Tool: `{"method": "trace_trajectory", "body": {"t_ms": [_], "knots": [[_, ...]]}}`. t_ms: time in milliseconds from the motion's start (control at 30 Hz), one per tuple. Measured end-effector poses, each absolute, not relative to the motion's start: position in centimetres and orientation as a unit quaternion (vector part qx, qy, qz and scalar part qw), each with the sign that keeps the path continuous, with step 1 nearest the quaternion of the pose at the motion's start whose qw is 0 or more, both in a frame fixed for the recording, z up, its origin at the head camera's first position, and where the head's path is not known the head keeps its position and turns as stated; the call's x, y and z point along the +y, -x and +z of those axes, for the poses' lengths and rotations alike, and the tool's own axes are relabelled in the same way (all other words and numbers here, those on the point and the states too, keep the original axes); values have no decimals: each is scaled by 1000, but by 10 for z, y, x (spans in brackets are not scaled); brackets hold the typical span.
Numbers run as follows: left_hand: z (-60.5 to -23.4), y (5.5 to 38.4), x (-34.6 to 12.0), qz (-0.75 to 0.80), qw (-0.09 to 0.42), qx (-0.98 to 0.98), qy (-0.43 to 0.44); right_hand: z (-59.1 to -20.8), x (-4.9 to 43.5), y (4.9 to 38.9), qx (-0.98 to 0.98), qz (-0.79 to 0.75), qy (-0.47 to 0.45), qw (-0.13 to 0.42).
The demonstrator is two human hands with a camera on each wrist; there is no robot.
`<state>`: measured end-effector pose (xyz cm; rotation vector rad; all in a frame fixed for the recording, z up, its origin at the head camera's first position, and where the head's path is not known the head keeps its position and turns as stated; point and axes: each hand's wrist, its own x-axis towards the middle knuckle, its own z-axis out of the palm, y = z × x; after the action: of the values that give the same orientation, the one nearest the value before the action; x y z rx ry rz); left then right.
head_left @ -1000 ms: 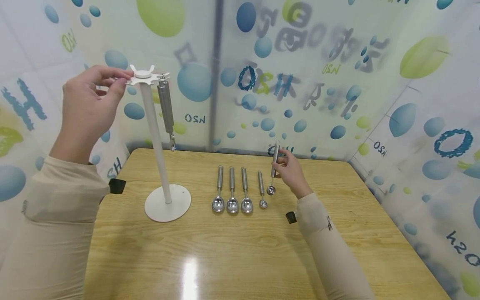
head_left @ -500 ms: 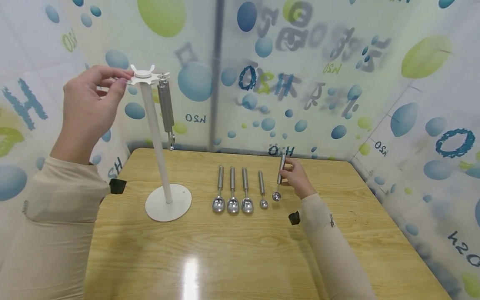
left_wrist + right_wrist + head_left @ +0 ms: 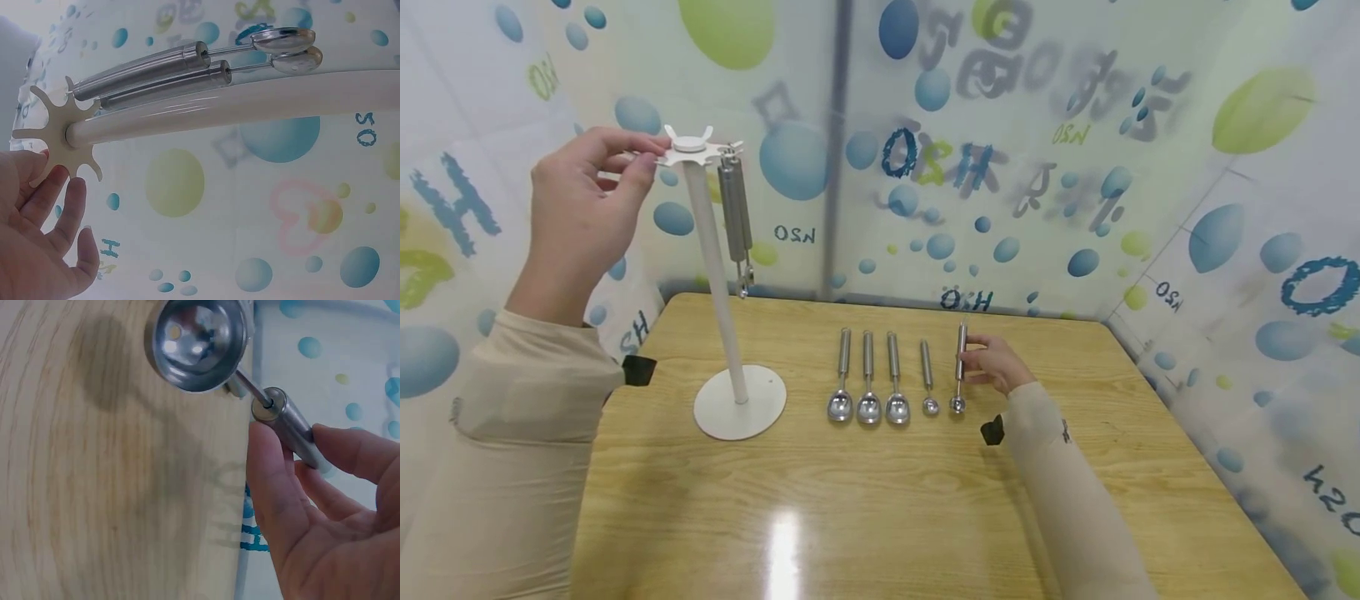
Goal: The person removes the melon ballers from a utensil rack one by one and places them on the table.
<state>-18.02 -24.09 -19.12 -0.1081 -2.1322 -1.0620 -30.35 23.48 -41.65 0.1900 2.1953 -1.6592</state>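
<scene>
In the head view my left hand point(image 3: 587, 196) pinches one hook of the white utensil stand point(image 3: 717, 275). The left wrist view shows my fingertips at the edge of its star-shaped hook top point(image 3: 57, 128). Two steel melon ballers point(image 3: 735, 208) hang from hooks on the stand's right side, bowls down. My right hand point(image 3: 997, 365) grips the handle of another melon baller point(image 3: 962, 350) between thumb and fingers. Up close in the right wrist view, its round bowl point(image 3: 200, 347) is over the wooden table, casting a shadow. A smaller melon baller point(image 3: 927, 367) lies just left of it.
Three larger steel scoops point(image 3: 868, 408) lie side by side on the wooden table point(image 3: 865, 517), handles away from me. The stand's round base point(image 3: 718, 421) rests at the table's left. Patterned curtains point(image 3: 880, 208) enclose the back and sides.
My right hand has moved right and toward me, lowering the melon baller beside the row and turning it more upright. The hanging ones sway slightly. My left hand keeps its hold.
</scene>
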Motion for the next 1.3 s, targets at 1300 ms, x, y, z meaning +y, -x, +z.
{"method": "trace_trajectory", "body": {"t_ms": [1300], "knots": [[-193, 182, -243, -425, 374, -822, 56, -447, 214, 319, 878, -441, -80, 168]]}}
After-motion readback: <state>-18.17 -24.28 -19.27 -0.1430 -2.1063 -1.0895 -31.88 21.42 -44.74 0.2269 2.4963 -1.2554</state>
